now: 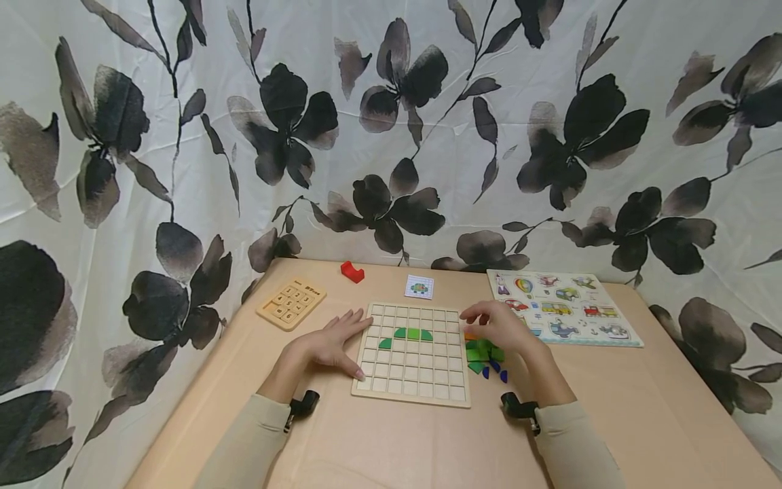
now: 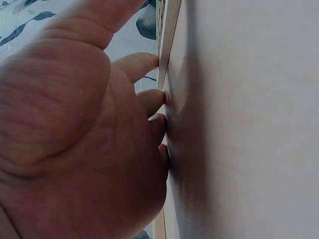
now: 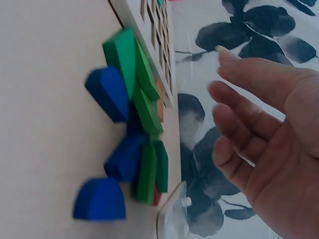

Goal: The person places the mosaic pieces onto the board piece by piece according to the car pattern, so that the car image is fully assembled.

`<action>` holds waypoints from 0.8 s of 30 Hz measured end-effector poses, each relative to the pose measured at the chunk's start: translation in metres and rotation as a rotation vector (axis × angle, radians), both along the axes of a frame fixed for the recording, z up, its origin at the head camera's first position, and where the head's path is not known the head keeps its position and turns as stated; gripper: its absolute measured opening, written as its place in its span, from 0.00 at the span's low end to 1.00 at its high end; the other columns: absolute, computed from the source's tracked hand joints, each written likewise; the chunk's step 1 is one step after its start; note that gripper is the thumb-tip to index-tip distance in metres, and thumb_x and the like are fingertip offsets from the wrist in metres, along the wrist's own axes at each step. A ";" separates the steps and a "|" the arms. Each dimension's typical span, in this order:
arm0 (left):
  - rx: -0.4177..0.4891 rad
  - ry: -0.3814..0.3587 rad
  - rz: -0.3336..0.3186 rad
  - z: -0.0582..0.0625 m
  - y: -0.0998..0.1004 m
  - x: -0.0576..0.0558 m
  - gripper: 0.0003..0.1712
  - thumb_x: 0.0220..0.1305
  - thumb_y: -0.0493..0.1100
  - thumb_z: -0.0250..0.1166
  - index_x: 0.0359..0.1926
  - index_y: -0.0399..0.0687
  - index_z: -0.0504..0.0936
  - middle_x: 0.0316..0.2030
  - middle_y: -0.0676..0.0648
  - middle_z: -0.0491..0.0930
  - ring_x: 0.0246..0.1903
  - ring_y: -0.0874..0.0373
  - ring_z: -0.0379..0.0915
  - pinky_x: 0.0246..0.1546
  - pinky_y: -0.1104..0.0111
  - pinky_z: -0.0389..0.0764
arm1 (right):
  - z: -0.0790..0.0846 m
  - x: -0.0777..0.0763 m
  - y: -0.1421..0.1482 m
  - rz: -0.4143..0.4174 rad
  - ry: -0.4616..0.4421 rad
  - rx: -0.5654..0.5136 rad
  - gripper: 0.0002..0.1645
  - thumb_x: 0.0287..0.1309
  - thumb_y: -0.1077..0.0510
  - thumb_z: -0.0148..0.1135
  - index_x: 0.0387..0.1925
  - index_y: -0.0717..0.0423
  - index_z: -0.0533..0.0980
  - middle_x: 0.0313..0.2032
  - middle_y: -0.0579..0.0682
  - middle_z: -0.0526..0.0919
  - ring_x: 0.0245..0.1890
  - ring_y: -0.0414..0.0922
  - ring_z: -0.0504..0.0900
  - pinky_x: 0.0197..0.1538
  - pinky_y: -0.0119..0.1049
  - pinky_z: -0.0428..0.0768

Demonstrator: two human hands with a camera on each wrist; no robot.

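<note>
wooden grid board lies between the person's two hands, flat on the table. the left hand is spread and unclenched along its left side, thumb on the lower left edge, fingertips by the upper left corner. the right hand hangs near the upper right edge, fingers loosely bent; from where i stand it looks released, grasping nothing. loose blocks, green, blue and orange, lie heaped below that hand, just beside the board, and four green pieces sit in its cells.

a white cloth printed with dark flowers hangs around the tan table. at the back right lies a picture puzzle, at the back left a number board. beyond the grid is a small patterned card, and left of that a red piece near the far edge.
</note>
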State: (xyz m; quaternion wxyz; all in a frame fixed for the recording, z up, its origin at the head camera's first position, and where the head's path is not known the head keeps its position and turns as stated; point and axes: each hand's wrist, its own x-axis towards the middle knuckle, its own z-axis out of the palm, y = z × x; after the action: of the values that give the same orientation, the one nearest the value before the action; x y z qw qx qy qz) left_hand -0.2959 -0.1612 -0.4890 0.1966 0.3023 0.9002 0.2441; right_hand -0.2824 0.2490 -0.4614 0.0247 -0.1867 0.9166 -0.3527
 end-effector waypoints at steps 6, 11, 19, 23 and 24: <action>0.007 -0.001 0.000 0.000 0.000 0.000 0.73 0.44 0.66 0.82 0.84 0.49 0.52 0.84 0.38 0.37 0.83 0.39 0.27 0.82 0.42 0.36 | 0.003 0.001 0.009 0.074 -0.101 0.004 0.15 0.59 0.62 0.75 0.48 0.59 0.87 0.44 0.54 0.89 0.34 0.47 0.77 0.33 0.33 0.78; 0.004 -0.003 -0.001 0.001 0.000 0.000 0.73 0.44 0.66 0.82 0.84 0.49 0.52 0.84 0.38 0.37 0.83 0.40 0.27 0.82 0.42 0.36 | 0.004 0.001 0.013 0.123 -0.179 0.014 0.14 0.57 0.63 0.76 0.46 0.60 0.87 0.45 0.55 0.89 0.34 0.47 0.79 0.35 0.34 0.81; 0.003 0.001 -0.002 0.003 -0.001 0.000 0.73 0.45 0.66 0.82 0.83 0.48 0.52 0.84 0.37 0.38 0.83 0.39 0.28 0.82 0.42 0.36 | 0.004 0.003 0.010 0.169 -0.248 0.065 0.11 0.53 0.66 0.78 0.40 0.58 0.88 0.41 0.53 0.89 0.34 0.47 0.78 0.35 0.33 0.79; 0.002 0.001 -0.003 0.003 -0.001 0.000 0.72 0.45 0.66 0.82 0.83 0.49 0.52 0.84 0.37 0.38 0.83 0.39 0.27 0.82 0.43 0.36 | 0.004 0.003 0.007 0.177 -0.268 0.074 0.11 0.51 0.68 0.78 0.37 0.58 0.87 0.38 0.51 0.88 0.34 0.47 0.79 0.35 0.33 0.80; 0.002 0.000 -0.004 0.003 -0.001 0.000 0.72 0.45 0.66 0.82 0.83 0.49 0.52 0.84 0.37 0.38 0.83 0.40 0.27 0.82 0.43 0.36 | 0.004 0.004 0.007 0.180 -0.268 0.077 0.10 0.51 0.68 0.78 0.37 0.58 0.87 0.37 0.51 0.87 0.34 0.46 0.79 0.35 0.33 0.80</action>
State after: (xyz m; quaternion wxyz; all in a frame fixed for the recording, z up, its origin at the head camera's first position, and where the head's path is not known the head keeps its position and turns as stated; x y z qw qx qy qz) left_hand -0.2961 -0.1621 -0.4857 0.1966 0.3042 0.8995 0.2444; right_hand -0.2788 0.2559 -0.4576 0.1855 -0.2181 0.8974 -0.3357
